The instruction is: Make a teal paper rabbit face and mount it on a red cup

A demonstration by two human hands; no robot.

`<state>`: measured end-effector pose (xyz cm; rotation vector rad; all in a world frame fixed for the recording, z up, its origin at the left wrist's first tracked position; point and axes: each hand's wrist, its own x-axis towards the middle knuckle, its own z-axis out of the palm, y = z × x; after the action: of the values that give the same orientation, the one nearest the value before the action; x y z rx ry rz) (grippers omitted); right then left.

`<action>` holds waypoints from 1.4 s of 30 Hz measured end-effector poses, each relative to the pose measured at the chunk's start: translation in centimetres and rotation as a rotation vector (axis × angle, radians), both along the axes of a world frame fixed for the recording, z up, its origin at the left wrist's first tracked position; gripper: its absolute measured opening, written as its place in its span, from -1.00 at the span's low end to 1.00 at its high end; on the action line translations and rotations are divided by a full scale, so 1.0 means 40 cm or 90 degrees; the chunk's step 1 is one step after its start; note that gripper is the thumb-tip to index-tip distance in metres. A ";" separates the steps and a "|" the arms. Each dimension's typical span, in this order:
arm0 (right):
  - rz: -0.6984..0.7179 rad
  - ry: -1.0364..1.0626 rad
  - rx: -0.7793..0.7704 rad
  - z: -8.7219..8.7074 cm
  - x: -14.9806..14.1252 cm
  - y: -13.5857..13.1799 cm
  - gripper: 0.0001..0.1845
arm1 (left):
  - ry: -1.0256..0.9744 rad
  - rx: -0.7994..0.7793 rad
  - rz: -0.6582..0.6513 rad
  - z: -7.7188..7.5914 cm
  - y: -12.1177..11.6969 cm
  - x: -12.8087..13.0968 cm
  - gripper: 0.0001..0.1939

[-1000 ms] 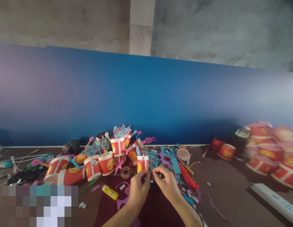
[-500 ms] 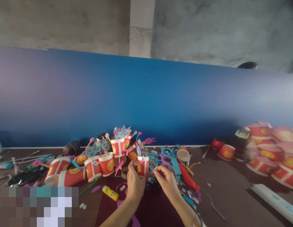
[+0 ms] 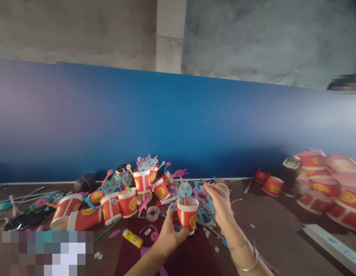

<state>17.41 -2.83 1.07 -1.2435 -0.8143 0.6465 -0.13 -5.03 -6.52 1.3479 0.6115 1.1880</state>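
My left hand (image 3: 172, 233) is wrapped round a red paper cup (image 3: 188, 216) from its left side, keeping it upright above the dark red sheet. A blue paper animal face (image 3: 185, 190) with pointed ears stands up out of the cup's mouth. My right hand (image 3: 219, 201) is raised beyond the cup's right side, fingers pinched together; what they hold, if anything, is too small to make out. Beneath that hand lie cut blue card (image 3: 211, 202) and a roll of clear tape (image 3: 205, 214), partly hidden by the cup and hand.
Several decorated red cups (image 3: 111, 209) crowd the left. A yellow glue stick (image 3: 133, 238) and a small tape roll (image 3: 152, 213) lie near my left forearm. Stacked red cups (image 3: 324, 186) and a white power strip (image 3: 333, 245) are on the right. A blue partition (image 3: 178, 122) stands behind.
My left hand has moved right with the cup, turning it so the animal face now shows. My right hand has moved up and right, away from the cup.
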 end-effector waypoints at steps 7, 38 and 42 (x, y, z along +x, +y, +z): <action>0.087 -0.040 -0.024 0.028 -0.005 0.034 -0.79 | 0.019 -0.008 -0.072 -0.003 -0.008 -0.006 -0.43; 0.178 -0.037 -0.053 0.013 -0.014 0.029 -0.76 | 0.020 -0.048 -0.105 -0.004 0.000 -0.014 -0.54; 0.195 -0.040 -0.035 0.006 -0.014 0.036 -0.71 | 0.020 -0.048 -0.107 -0.002 0.000 -0.014 -0.54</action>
<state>16.87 -1.38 1.31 -1.2042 -1.0565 0.8849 -0.69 -5.04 -6.62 1.3292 0.5476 1.0011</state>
